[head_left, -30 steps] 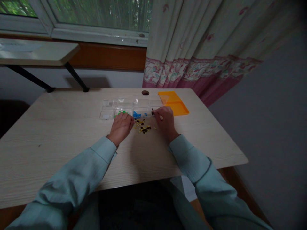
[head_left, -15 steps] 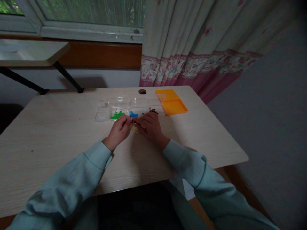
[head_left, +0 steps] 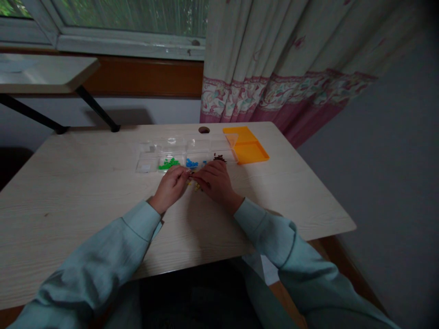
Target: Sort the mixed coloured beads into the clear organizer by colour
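My left hand (head_left: 170,186) and my right hand (head_left: 215,181) meet fingertip to fingertip over a small heap of yellow and dark beads (head_left: 195,186) on the pale wooden table (head_left: 85,192). Both hands have their fingers drawn together in a pinch; what they pinch is too small to make out. Just beyond them lies a clear compartment box (head_left: 152,148) holding green beads (head_left: 168,163), blue beads (head_left: 192,162) and dark brown beads (head_left: 219,158) in separate cells.
An orange lid (head_left: 246,145) lies to the right of the clear box. A round cable hole (head_left: 204,130) sits at the table's far edge. A patterned curtain (head_left: 274,59) hangs behind, and a second table (head_left: 44,73) stands at the far left under the window.
My right hand has come left from the brown-bead cell down to the loose heap, meeting my left hand. The view has shifted slightly.
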Tool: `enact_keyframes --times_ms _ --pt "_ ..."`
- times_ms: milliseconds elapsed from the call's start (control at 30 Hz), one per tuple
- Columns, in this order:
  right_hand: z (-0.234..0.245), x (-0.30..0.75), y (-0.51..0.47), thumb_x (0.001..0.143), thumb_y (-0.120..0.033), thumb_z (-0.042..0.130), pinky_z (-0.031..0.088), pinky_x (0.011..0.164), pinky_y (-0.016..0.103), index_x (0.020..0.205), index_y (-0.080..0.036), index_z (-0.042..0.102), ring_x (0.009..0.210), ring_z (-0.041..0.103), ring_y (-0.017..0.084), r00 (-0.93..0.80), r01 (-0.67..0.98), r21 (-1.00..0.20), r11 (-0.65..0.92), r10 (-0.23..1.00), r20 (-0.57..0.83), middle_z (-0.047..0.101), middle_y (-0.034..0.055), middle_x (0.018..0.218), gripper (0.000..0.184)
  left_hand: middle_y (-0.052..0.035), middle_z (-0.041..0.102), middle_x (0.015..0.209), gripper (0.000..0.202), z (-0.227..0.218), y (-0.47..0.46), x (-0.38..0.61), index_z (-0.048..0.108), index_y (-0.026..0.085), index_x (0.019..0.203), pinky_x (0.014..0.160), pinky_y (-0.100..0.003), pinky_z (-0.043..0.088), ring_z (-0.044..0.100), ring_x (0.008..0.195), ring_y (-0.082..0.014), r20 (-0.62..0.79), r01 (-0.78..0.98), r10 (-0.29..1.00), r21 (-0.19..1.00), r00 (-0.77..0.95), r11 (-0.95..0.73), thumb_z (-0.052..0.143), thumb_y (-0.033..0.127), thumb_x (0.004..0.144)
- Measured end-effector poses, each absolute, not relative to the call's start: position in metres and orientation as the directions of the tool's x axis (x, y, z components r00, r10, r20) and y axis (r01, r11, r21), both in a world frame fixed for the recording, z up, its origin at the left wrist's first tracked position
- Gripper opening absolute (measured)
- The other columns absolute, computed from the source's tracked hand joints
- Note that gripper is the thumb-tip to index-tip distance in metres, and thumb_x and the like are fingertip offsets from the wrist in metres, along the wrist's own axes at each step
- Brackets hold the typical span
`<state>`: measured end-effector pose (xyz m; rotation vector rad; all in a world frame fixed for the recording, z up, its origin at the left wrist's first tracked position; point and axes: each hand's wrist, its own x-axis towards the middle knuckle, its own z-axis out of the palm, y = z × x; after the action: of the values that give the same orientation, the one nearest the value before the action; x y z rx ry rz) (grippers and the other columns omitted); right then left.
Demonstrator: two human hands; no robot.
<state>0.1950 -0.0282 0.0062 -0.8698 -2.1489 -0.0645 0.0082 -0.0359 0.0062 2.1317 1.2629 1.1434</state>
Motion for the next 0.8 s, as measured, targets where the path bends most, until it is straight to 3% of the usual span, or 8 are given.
enact_keyframes --times_ms 167,400,633,800 --pt "0.008 0.215 -0.010 0.094 -0.038 0.053 0.039 0.088 0.037 0.090 -0.026 0.073 0.089 0.058 0.019 -0.334 0.680 -0.290 0.673 0.637 0.694 0.071 0.0033 0.083 0.024 -0.0036 0.056 0.076 0.036 0.005 -0.034 0.001 0.057 0.019 0.074 0.079 -0.032 0.042 0.053 0.081 -0.0170 0.491 0.572 0.843 0.636 0.218 -0.518 0.037 0.035 0.100" --pt "-0.002 0.264 0.024 0.094 -0.043 0.050 0.036 0.085 0.039 0.089 -0.024 0.073 0.092 0.056 0.023 -0.073 0.866 -0.350 0.358 0.782 0.619 0.071 0.0046 0.090 0.030 -0.0049 0.058 0.078 0.030 -0.003 -0.024 -0.011 0.061 0.020 0.080 0.078 -0.034 0.043 0.053 0.083 -0.0193 0.512 0.653 0.835 0.565 0.202 -0.505 0.042 0.035 0.098" --pt "-0.011 0.268 0.030 0.094 -0.042 0.049 0.036 0.084 0.039 0.089 -0.024 0.074 0.091 0.054 0.023 -0.078 0.903 -0.291 0.317 0.786 0.614 0.070 0.0059 0.091 0.032 -0.0049 0.058 0.075 0.031 -0.001 -0.023 -0.011 0.062 0.019 0.081 0.078 -0.035 0.041 0.052 0.081 -0.0197 0.529 0.686 0.811 0.494 0.251 -0.534 0.041 0.033 0.098" --pt "-0.012 0.271 0.031 0.095 -0.043 0.046 0.039 0.086 0.038 0.090 -0.022 0.073 0.091 0.056 0.022 0.002 0.875 -0.370 0.312 0.763 0.647 0.071 0.0056 0.090 0.034 -0.0065 0.060 0.082 0.026 0.000 -0.023 -0.015 0.066 0.018 0.091 0.080 -0.037 0.041 0.052 0.084 -0.0206 0.516 0.721 0.800 0.423 0.306 -0.548 0.045 0.032 0.096"
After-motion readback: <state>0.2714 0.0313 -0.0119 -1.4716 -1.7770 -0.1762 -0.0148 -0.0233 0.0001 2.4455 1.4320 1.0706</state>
